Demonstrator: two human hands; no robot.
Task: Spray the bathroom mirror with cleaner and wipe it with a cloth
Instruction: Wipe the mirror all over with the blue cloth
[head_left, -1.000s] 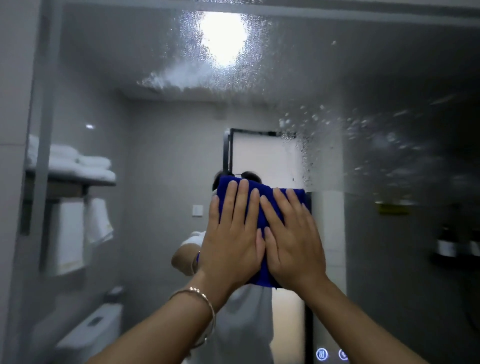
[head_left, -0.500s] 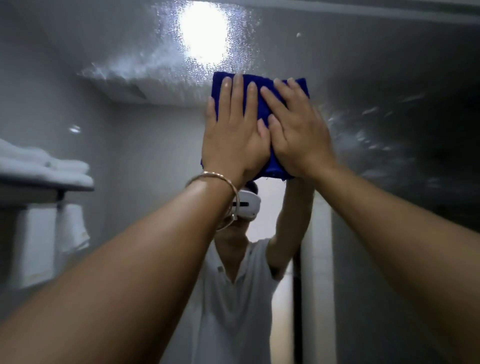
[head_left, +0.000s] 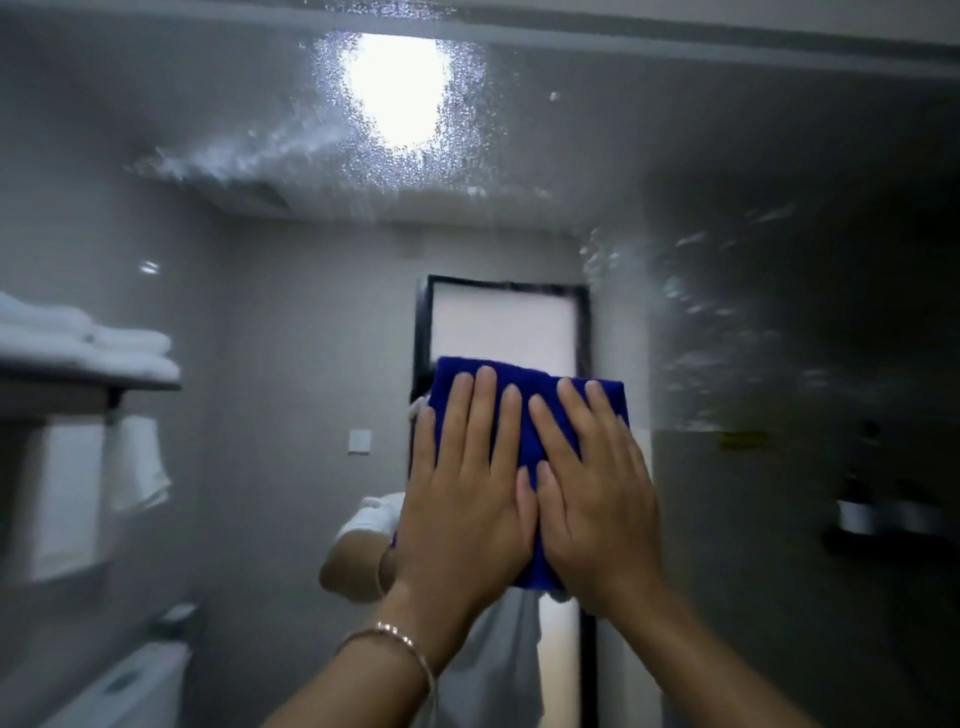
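Observation:
A large bathroom mirror (head_left: 753, 156) fills the view, with cleaner droplets and foam streaks across its upper part and right side. A folded dark blue cloth (head_left: 519, 382) lies flat on the glass at centre. My left hand (head_left: 467, 499) and my right hand (head_left: 592, 499) press on it side by side, fingers straight and spread, thumbs touching. A thin bracelet sits on my left wrist. No spray bottle is in view.
The mirror reflects a ceiling light (head_left: 395, 88), a shelf of folded white towels (head_left: 88, 343) at left, a toilet tank (head_left: 124, 686) at lower left, a frosted door behind, and dark bottles (head_left: 857, 509) on a holder at right.
Both hands slid the cloth up near the reflected light half a second ago, then back down to the middle of the mirror. The swept strip looks less spotted.

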